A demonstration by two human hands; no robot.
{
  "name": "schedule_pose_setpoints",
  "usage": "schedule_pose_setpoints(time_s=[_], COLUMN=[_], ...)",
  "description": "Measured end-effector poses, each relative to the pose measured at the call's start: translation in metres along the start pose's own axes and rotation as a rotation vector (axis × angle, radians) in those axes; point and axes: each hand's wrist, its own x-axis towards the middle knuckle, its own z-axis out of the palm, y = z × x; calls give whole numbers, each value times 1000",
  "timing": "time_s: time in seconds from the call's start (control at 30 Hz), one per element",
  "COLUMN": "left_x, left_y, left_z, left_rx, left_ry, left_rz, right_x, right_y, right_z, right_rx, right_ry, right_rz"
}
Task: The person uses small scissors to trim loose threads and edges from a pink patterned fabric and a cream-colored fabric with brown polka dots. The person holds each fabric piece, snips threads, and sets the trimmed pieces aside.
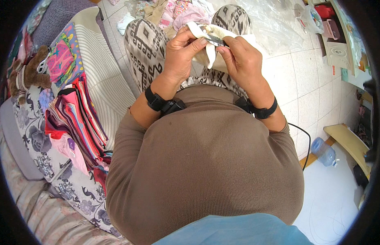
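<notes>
Above my lap, my left hand [184, 50] pinches a cream-white cloth [222, 33] and one end of a dark, narrow strip [215, 40]. My right hand [243, 56] grips the strip's other end between thumb and fingers. Whether the strip is a tool or part of the garment, I cannot tell. The cloth drapes over and between my knees, in patterned trousers, and a narrow tail of it hangs between my hands. Both wrists carry black bands.
Baby clothes [190, 16] lie heaped on the floor beyond my knees, beside clear plastic sheeting [269, 21]. On the sofa at left are a stack of folded clothes [83, 122], folded patterned cloths [63, 59] and a teddy bear [34, 73]. A plastic bottle [323, 152] lies at right.
</notes>
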Motion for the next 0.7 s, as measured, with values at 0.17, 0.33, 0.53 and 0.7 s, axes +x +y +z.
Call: schedule_pose_setpoints(time_s=[0.17,0.33,0.53,0.7], left_x=[0,0,1,1], left_y=[2,3,2,0], left_z=[1,3,1,2], left_rx=[-23,-10,-8,60], left_ry=[1,11,8,28], left_rz=[-29,-48,-41,0], right_x=[-1,-3,-3,-4], right_y=[2,4,5,4], right_z=[3,5,10,11], right_rx=[39,64,233,262], right_ry=[14,7,-14,-31], right_rz=[6,23,131,194])
